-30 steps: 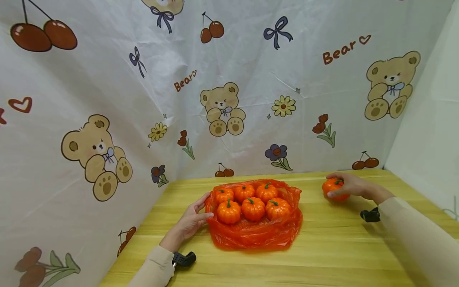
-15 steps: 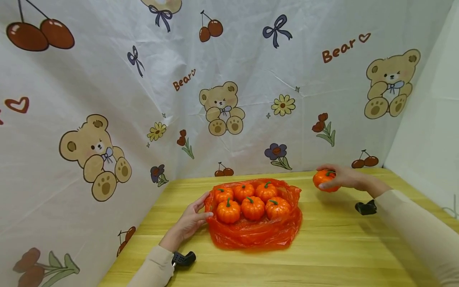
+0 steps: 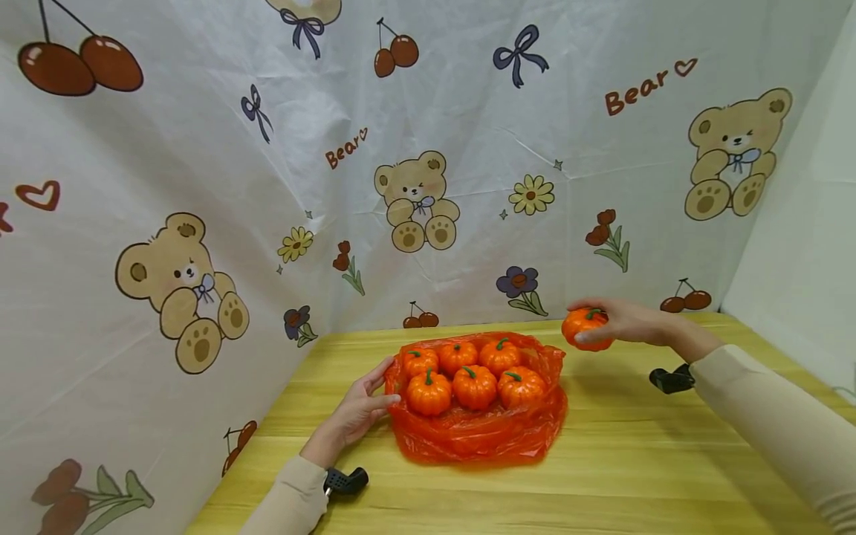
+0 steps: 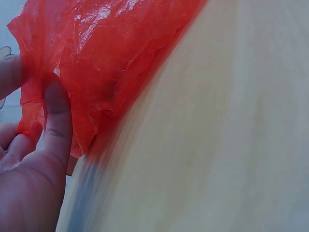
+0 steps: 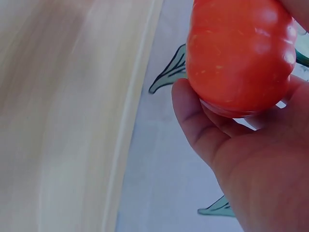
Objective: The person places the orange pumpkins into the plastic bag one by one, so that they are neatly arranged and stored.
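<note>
A red plastic bag (image 3: 478, 438) lies with its mouth spread on the table, several small orange pumpkins (image 3: 475, 387) with green stems sitting inside in two rows. My left hand (image 3: 359, 405) holds the bag's left edge between thumb and fingers; in the left wrist view the thin red film (image 4: 111, 53) bunches there. My right hand (image 3: 625, 321) grips another pumpkin (image 3: 580, 331) from its right side, lifted above the table to the right of the bag. Seen from the right wrist, fingers and thumb curl round the glossy pumpkin (image 5: 241, 58).
The yellow wood-grain table (image 3: 642, 446) reaches back to a white cloth (image 3: 468, 275) printed with bears, cherries and flowers, which also hangs on the left. A plain white panel (image 3: 802, 245) stands at the right. Dark camera mounts (image 3: 346, 481) sit on both wrists.
My right hand has carried its pumpkin up off the table and leftward, closer to the bag. The left hand and the bag have stayed in place.
</note>
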A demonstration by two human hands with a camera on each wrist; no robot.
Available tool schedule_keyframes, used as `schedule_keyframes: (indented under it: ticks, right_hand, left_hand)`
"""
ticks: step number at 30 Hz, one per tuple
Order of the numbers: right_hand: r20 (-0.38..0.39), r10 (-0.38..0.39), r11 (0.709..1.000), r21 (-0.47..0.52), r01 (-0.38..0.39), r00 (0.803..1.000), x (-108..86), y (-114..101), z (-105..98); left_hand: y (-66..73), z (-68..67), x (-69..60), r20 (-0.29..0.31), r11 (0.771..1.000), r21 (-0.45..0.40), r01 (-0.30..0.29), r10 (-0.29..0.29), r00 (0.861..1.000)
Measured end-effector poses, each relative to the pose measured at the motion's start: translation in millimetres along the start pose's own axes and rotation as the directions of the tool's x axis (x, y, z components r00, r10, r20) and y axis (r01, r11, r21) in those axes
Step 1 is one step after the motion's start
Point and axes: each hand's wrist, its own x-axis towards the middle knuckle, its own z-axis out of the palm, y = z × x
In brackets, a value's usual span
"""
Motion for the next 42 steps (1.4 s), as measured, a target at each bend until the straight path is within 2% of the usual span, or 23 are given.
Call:
schedule_keyframes:
  ticks: [6, 17, 29, 38, 42]
  right_hand:
    - [0.014, -0.021, 0.999, -0.029, 0.022, 1.000, 2.4, -11, 4]
    - [0.058, -0.044, 0.999, -0.023, 0.046, 0.997, 6.5, -36, 14]
    - [0.126, -0.059, 0.998, -0.028, 0.063, 0.990, 20.1, -64, 31]
    - [0.165, -0.069, 0.993, -0.085, 0.084, 0.984, 21.1, -79, 44]
    - [0.204, -0.066, 0.997, -0.034, 0.074, 0.977, 21.0, -84, 52]
  left_hand:
    - [-0.8, 1.7, 0.2, -0.002, 1.000, -0.001, 0.001, -0.001, 1.000]
    - [-1.0, 0.8, 2.7, 0.005, 1.000, -0.005, 0.002, -0.002, 1.000]
    - [-2.6, -4.9, -6.7, -0.009, 1.000, 0.016, 0.011, -0.011, 1.000]
    - [-2.6, -2.8, -0.3, -0.008, 1.000, 0.000, 0.011, -0.011, 1.000]
    - [-1.6, 0.1, 1.2, -0.004, 1.000, -0.005, 0.008, -0.008, 1.000]
